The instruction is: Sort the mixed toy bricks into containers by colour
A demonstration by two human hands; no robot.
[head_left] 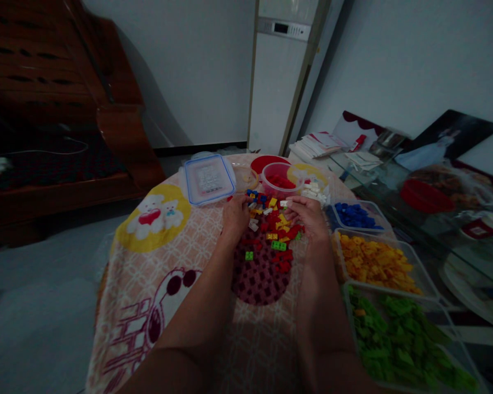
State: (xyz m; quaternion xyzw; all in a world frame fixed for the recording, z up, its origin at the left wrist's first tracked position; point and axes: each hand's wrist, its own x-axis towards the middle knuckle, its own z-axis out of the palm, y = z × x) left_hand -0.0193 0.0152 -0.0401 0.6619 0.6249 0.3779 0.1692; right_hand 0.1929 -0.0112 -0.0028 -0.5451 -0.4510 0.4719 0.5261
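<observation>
A loose pile of toy building bricks (272, 236) in red, yellow, green, white and blue lies on the patterned cloth between my two hands. My right hand (310, 216) is closed at the right side of the pile, with a white toy brick (284, 203) pinched at its fingertips. At the pile's left edge is my left hand (235, 215), fingers curled together beside some blue bricks (254, 195); whatever they hold is hidden. Nearer to me lie two green bricks (278, 246) and several red ones (283, 261).
Clear boxes of blue bricks (355, 215), yellow bricks (373, 262) and green bricks (406, 345) line the right side. A pink round tub (265, 176) with red bricks and white bricks (314, 191) stand behind the pile. A blue-rimmed lid (188, 186) lies back left.
</observation>
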